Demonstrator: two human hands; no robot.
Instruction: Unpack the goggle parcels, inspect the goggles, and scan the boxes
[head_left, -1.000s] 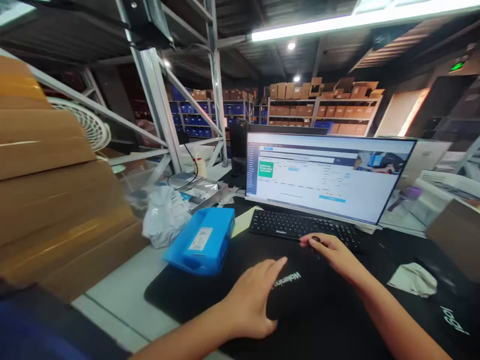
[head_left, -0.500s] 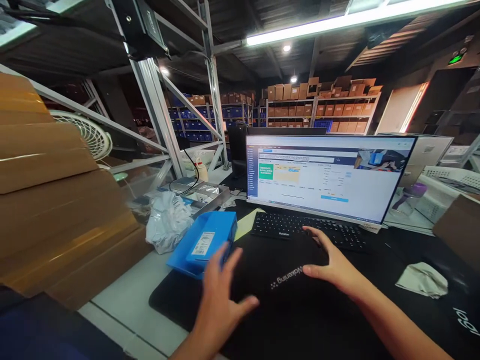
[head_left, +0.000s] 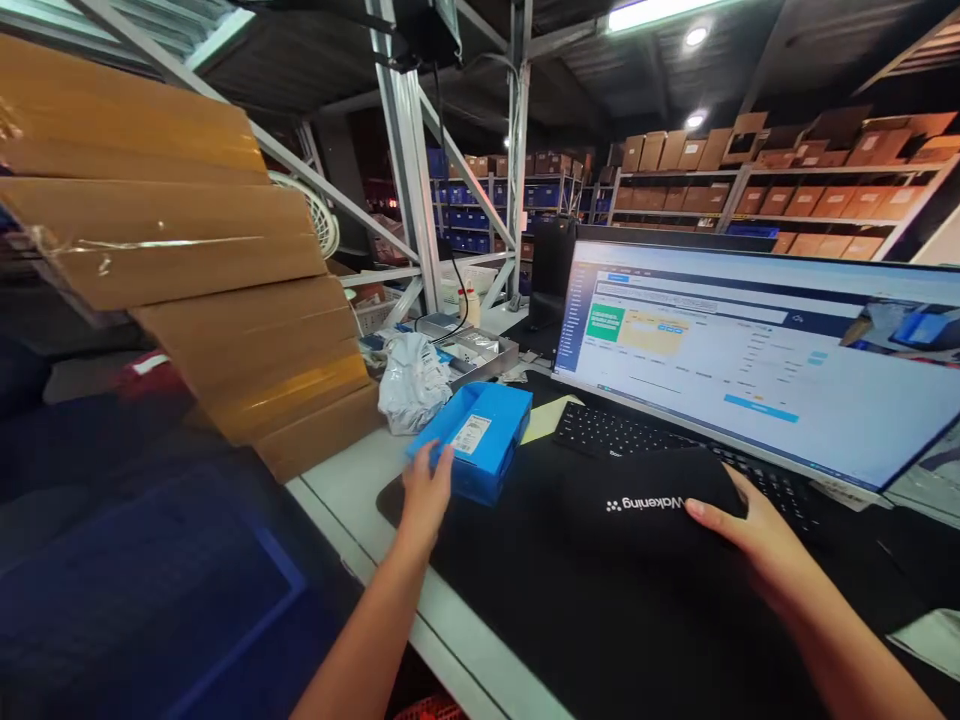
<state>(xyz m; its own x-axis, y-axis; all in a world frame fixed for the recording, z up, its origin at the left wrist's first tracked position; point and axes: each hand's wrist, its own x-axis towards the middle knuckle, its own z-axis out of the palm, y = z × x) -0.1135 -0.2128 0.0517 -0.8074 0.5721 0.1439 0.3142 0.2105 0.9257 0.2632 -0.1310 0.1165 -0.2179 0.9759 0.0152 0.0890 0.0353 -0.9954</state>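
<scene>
My left hand point(head_left: 426, 492) has reached the near left corner of a blue plastic bin point(head_left: 480, 440) with a white label, and its fingers curl round that corner. The bin sits tilted at the left edge of a black desk mat point(head_left: 525, 580). My right hand point(head_left: 754, 535) grips the right end of a flat black package point(head_left: 652, 500) printed with white lettering, thumb on top. The package lies on the mat just in front of a black keyboard point(head_left: 615, 435).
A wide monitor point(head_left: 750, 350) stands lit behind the keyboard. A leaning stack of taped flat cardboard point(head_left: 210, 290) fills the left. Behind the bin are a crumpled white bag point(head_left: 412, 380), a metal tray point(head_left: 480, 350), a yellow note point(head_left: 546, 415), a fan point(head_left: 319, 215) and steel rack posts point(head_left: 409, 180).
My left hand left the black package, swung left and took the blue bin's corner. My right hand moved onto the package's right end. The view has turned to the left.
</scene>
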